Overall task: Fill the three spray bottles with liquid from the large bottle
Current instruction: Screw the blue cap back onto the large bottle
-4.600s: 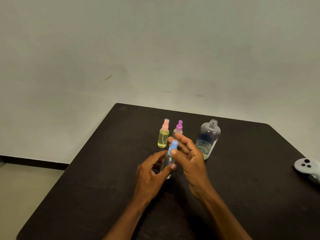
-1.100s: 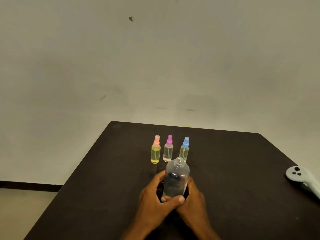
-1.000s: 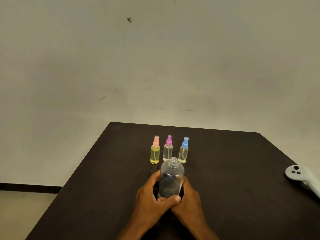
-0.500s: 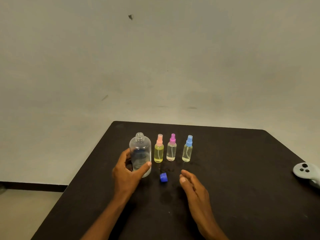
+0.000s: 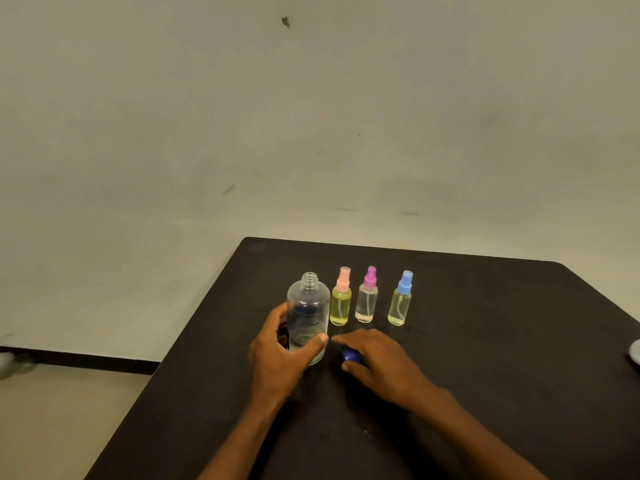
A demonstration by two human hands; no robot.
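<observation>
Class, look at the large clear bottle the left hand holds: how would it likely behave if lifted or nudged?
The large bottle looks nearly empty, so it is probably light. It is tall and narrow, so a nudge might tip it. Its neck is uncapped, so tipping could spill what remains; the left hand steadies it.

blue cap (image 5: 350, 355): half under right hand (image 5: 377, 363) | grey object (image 5: 635, 353): edge-cropped

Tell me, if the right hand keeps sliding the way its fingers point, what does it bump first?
Probably the large bottle. The right hand points left across the table, over the blue cap; the left hand holds that bottle. Depth is unclear.
</observation>
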